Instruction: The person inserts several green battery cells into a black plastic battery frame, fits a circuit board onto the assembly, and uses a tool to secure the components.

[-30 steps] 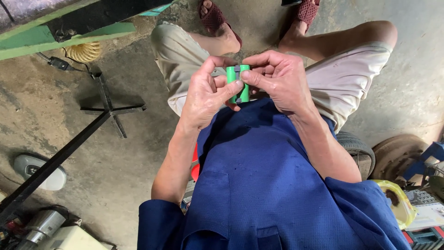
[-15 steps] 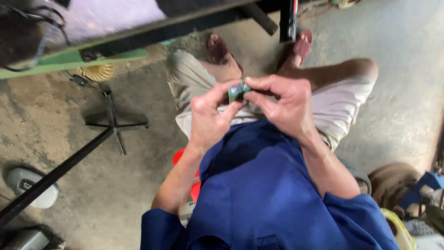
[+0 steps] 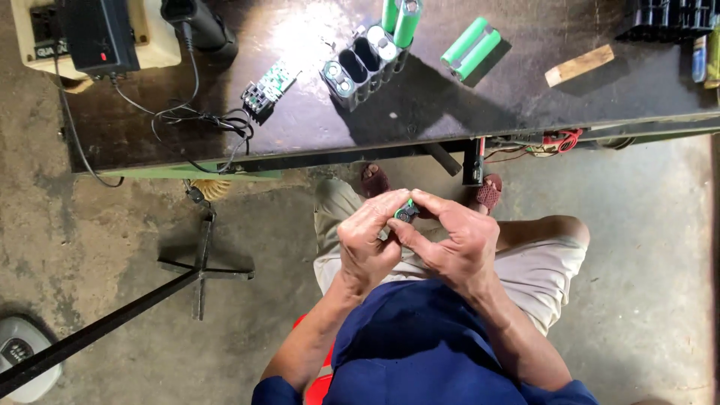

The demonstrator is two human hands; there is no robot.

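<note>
Head view looks down on your dark bench [image 3: 420, 112] across the top of the frame. On it, from big to small: a black adapter box [image 3: 99, 34] at upper left, a grey battery holder [image 3: 360, 67] at top centre with two green cells standing in it and other slots bare, a loose pair of green cells [image 3: 471, 49] to its right, a wooden block [image 3: 579, 65] and a small circuit board [image 3: 266, 88]. So the holder looks only partly filled, judging by those bare slots. Mid-frame, over your lap, your left hand [image 3: 367, 247] and right hand [image 3: 457, 247] are both closed around a small green cell [image 3: 406, 212], pinched at the fingertips. Nothing lies between hands and bench edge.
</note>
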